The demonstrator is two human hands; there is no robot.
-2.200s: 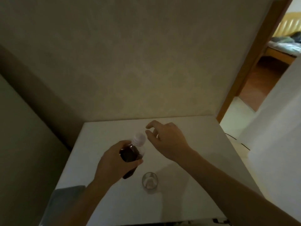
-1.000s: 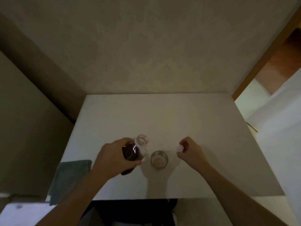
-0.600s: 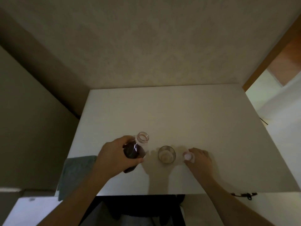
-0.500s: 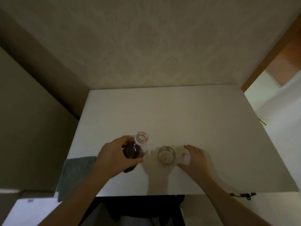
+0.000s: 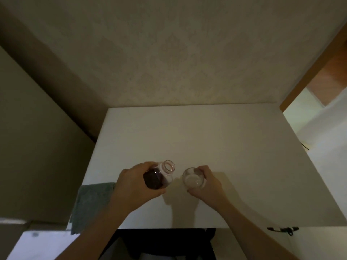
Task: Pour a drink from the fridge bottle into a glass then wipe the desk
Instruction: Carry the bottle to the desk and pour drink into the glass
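Two hands over a white surface (image 5: 206, 132), left hand (image 5: 135, 184) gripping an uncapped dark-drink bottle (image 5: 159, 175), right hand (image 5: 206, 182) wrapped around a glass (image 5: 193, 178), grey cloth (image 5: 90, 201) near left.

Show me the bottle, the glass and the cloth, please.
bottle (image 5: 156, 178): head view, dark liquid-filled body.
glass (image 5: 193, 180): head view, pale inside bottom.
cloth (image 5: 90, 201): head view, middle of the grey-green fabric.

The right hand (image 5: 205, 182), which half a second ago lay on the worktop (image 5: 206, 132) beside the glass (image 5: 193, 178) with the white cap under its fingers (image 5: 203, 168), has moved left and now wraps around the glass, and the cap is no longer visible.
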